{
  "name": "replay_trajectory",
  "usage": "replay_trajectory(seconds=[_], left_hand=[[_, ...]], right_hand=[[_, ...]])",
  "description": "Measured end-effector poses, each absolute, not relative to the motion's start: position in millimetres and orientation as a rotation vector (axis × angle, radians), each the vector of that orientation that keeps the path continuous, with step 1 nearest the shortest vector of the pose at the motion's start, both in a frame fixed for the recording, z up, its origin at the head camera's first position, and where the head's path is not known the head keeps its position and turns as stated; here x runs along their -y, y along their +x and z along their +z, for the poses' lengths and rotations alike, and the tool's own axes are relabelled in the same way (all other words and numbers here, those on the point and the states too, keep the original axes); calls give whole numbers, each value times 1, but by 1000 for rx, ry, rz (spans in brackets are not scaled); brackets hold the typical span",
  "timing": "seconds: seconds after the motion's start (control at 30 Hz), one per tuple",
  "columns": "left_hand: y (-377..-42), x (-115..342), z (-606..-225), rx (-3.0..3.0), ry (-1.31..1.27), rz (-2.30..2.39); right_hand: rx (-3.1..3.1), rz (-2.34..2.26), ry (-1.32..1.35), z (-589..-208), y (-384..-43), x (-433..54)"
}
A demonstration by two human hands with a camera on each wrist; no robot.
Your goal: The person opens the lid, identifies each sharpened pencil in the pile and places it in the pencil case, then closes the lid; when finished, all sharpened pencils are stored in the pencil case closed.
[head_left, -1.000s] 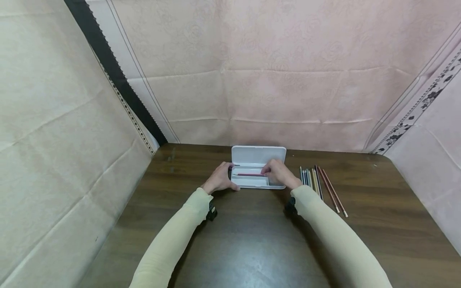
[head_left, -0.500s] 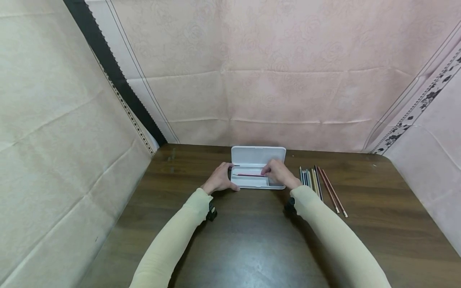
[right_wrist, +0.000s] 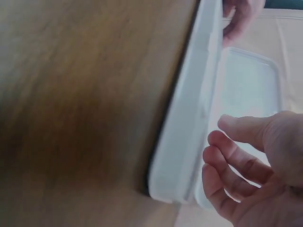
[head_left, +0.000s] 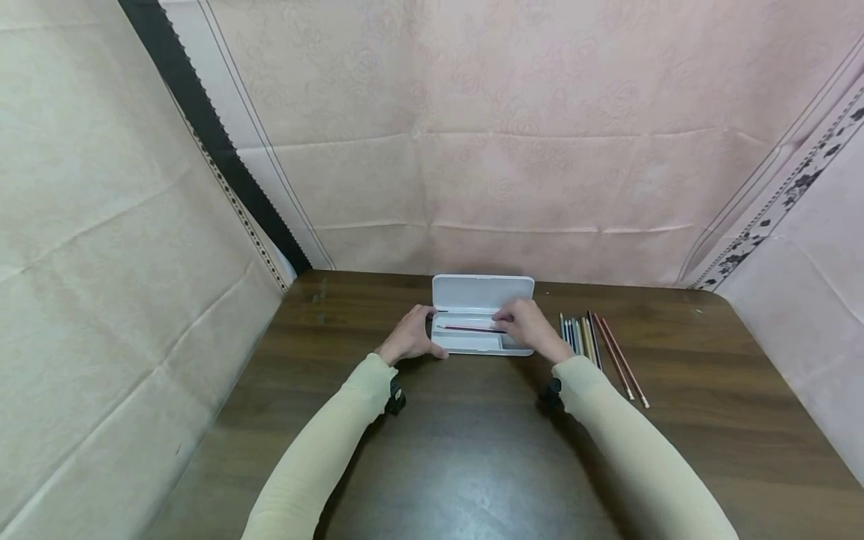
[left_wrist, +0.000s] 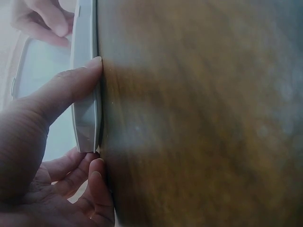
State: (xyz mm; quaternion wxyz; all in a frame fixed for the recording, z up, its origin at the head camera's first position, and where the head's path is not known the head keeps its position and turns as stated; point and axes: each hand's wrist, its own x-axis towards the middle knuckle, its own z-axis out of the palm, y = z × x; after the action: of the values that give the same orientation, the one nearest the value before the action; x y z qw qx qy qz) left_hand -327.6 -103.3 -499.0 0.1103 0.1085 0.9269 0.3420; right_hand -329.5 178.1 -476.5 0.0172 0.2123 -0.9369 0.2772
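Note:
A white pencil case [head_left: 475, 343] lies with its lid [head_left: 482, 292] raised at the far edge of the table. My left hand [head_left: 412, 334] grips its left end; in the left wrist view the thumb [left_wrist: 78, 82] presses the front wall and the fingers curl at the end. One dark red pencil [head_left: 466, 328] lies lengthwise inside the case. Just over the pencil's right end hovers my right hand [head_left: 526, 324]. The right wrist view shows its thumb and bent fingers [right_wrist: 227, 161] slightly apart, with nothing visible between them.
Right of the case, several pencils [head_left: 586, 337] in blue, yellow and dark tones lie side by side on the brown table [head_left: 445, 435]. Two reddish pencils [head_left: 624, 360] lie at their right. A pale cloth [head_left: 486, 187] hangs behind the table.
My right hand has lifted slightly off the pencil and shifted a little right, so more of the pencil's right end shows. My left hand stays on the case.

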Motion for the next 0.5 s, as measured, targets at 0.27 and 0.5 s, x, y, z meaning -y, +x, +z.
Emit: replay_trajectory(seconds=[0.27, 0.5], left_hand=[[-330, 103, -500, -2732, 329, 998], [-332, 103, -505, -2743, 325, 984]], right_hand=[[2818, 894, 557, -455, -305, -201], [2825, 897, 360, -441, -282, -221]])
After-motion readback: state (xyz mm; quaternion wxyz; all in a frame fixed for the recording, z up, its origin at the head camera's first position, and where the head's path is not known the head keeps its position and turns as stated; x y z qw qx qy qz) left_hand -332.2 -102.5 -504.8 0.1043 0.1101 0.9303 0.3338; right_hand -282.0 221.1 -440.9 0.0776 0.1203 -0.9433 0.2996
